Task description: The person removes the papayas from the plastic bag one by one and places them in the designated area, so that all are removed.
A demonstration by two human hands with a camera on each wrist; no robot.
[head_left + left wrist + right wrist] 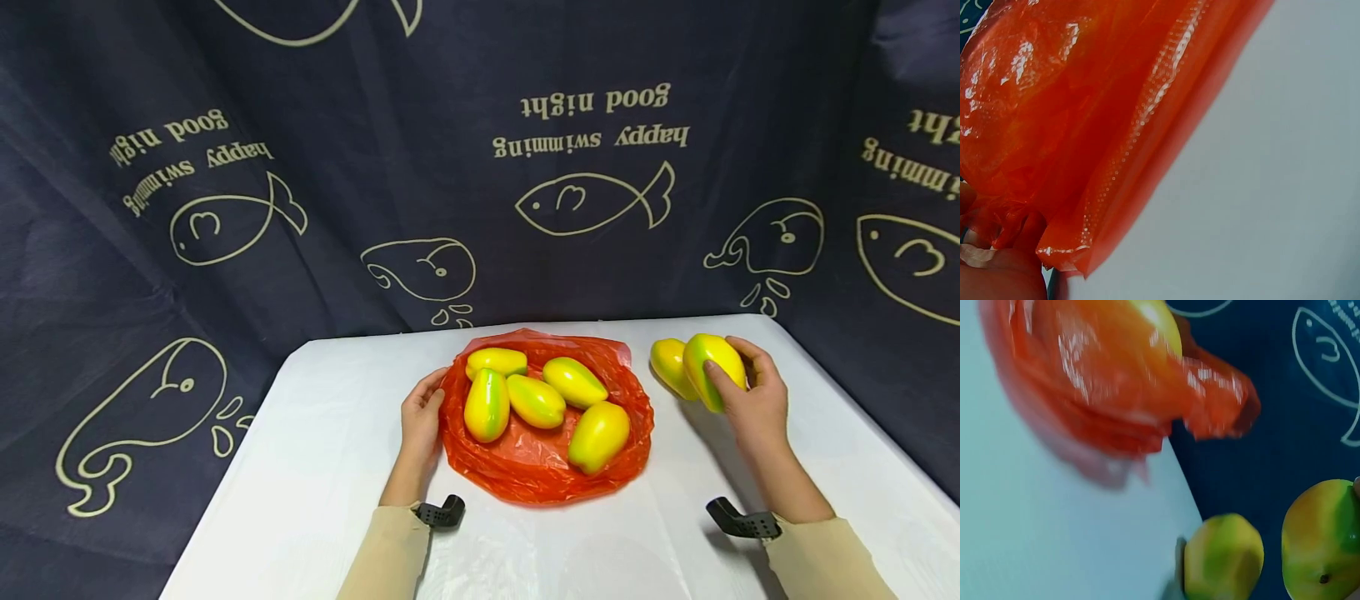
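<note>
A red plastic bag [540, 483] lies spread with its mouth facing up, and several yellow-green mangoes [536, 402] rest inside it. At its left side, my left hand [422, 421] pinches the bag's edge; the gathered red film [1007, 219] shows between thumb and fingers in the left wrist view. My right hand [757, 408] grips a mango [708, 367] to the right of the bag, thumb on the near side. Just left of that fruit, another mango [671, 367] is on the table, partly hidden behind it in the head view.
A white-covered table [300, 500] carries everything. Behind it hangs a dark blue cloth [450, 167] with fish and whale drawings, and it also runs along both sides. Each wrist wears a black camera mount [442, 512].
</note>
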